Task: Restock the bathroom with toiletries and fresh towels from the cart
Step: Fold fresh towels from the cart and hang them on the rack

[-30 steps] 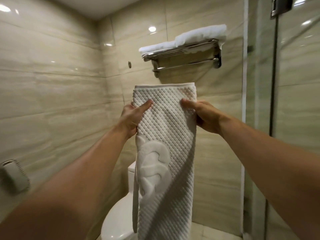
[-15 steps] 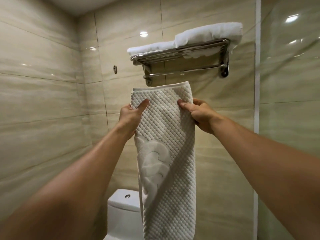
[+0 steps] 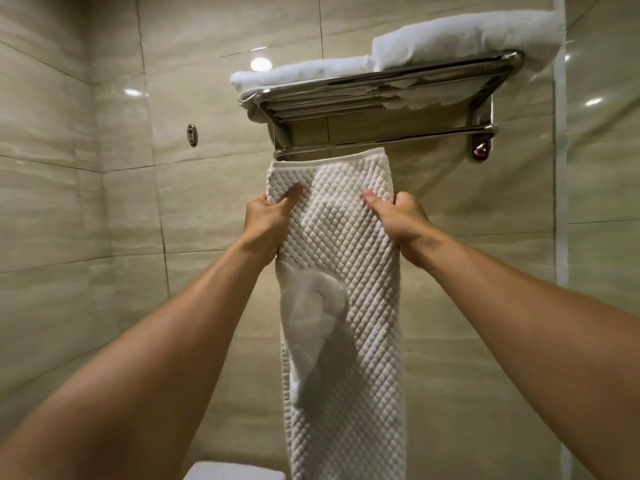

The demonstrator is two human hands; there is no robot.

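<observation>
Glossy beige tiled walls (image 3: 86, 209) fill most of the view, meeting in a corner to the left of the chrome wall-mounted towel rack (image 3: 381, 95), which serves here as the landmark. To the right of the rack stands a glass shower panel (image 3: 602, 168) with a pale frame strip.

Directly below the rack hangs the long white waffle-textured bath mat (image 3: 343, 341), folded lengthwise, with a smooth raised emblem on its left half; its top hem sits just under the rack's lower bar, and whether it touches the bar cannot be told.

On top of the rack lie folded white fluffy towels (image 3: 460, 39), the right stack higher than the left.

The left hand (image 3: 268, 221) grips the mat's left edge below the rack, thumb pressed on the front, fingers wrapped behind. The right hand (image 3: 398, 220) grips the right edge at the same height, thumb on the front, fingers curled round the edge.

Far below the rack, at the bottom edge, shows the white toilet tank lid (image 3: 235, 472).

Left of the rack, a small round metal wall fitting (image 3: 192, 135) sits on the tile.
</observation>
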